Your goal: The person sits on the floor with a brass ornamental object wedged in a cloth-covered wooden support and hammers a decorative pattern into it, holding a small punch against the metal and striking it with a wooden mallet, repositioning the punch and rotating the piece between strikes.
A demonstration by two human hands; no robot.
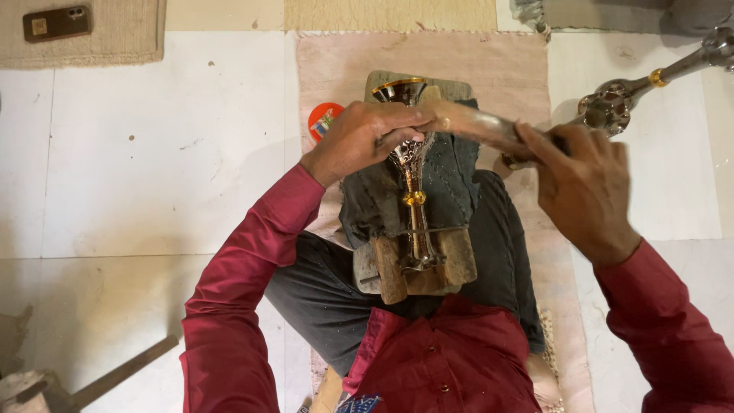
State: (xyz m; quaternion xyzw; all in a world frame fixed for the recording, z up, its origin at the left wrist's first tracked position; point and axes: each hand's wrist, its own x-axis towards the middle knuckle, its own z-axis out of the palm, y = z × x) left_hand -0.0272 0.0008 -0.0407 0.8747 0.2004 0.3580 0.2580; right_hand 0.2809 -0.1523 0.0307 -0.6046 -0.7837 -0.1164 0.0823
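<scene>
left hand (359, 138) hides the goblet (410, 157) bowl; right hand (585, 191) grips a blurred tool (478, 126).

The middle of the metal goblet (414, 200) is hidden under the left hand (365, 138), so the part of it the fingers press on cannot be seen. The tool (478, 126) crossing above the goblet is smeared by motion blur, and its rear end disappears inside the right hand (582, 187), whose grip is likewise blurred. The goblet's foot sits partly sunk behind the wooden block (417, 268). To the right of the goblet, a second metal piece (612, 103) runs off the picture's right edge. Left of the goblet, an orange round lid (321, 118) is half covered by the left wrist. Below left of the goblet, a wooden handle (122, 375) is cut off by the bottom edge.
</scene>
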